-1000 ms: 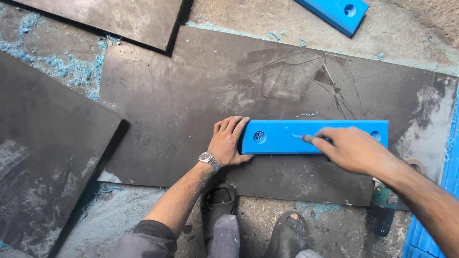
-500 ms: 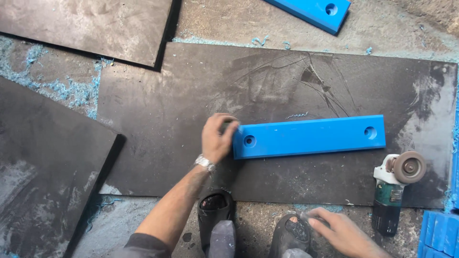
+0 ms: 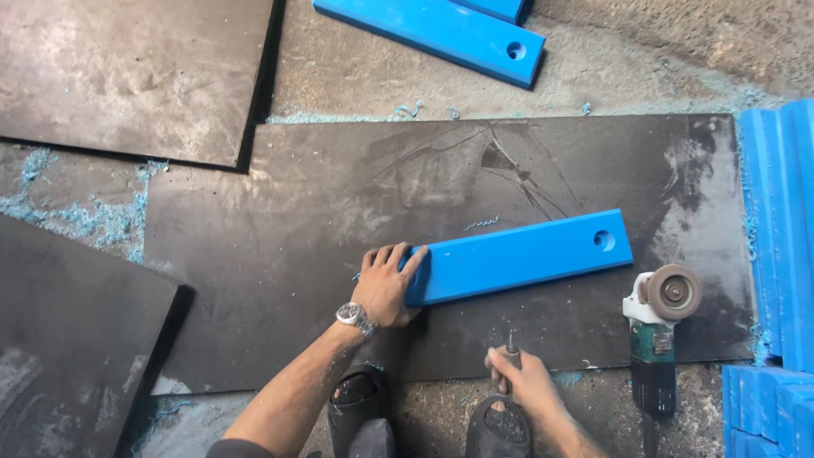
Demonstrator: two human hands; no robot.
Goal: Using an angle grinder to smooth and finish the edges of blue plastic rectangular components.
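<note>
A long blue plastic bar [image 3: 526,254] with a round hole near its right end lies flat on a dark sheet [image 3: 280,246] on the floor. My left hand [image 3: 387,284], with a wristwatch, presses on the bar's left end, fingers spread over it. My right hand [image 3: 521,379] is at the sheet's near edge, closed around a small thin metal tool [image 3: 510,346] whose tip points up. An angle grinder [image 3: 657,335] lies on the sheet to the right of that hand, disc facing up.
More dark sheets lie at the top left [image 3: 136,76] and lower left [image 3: 68,339]. Another blue bar [image 3: 432,34] lies at the top, and stacked blue pieces [image 3: 776,229] line the right edge. Blue shavings litter the concrete. My sandalled feet [image 3: 360,407] are below.
My right hand came off the bar, dropped toward my feet, and now holds a small metal tool at the sheet's edge. My left hand stays on the bar's left end.
</note>
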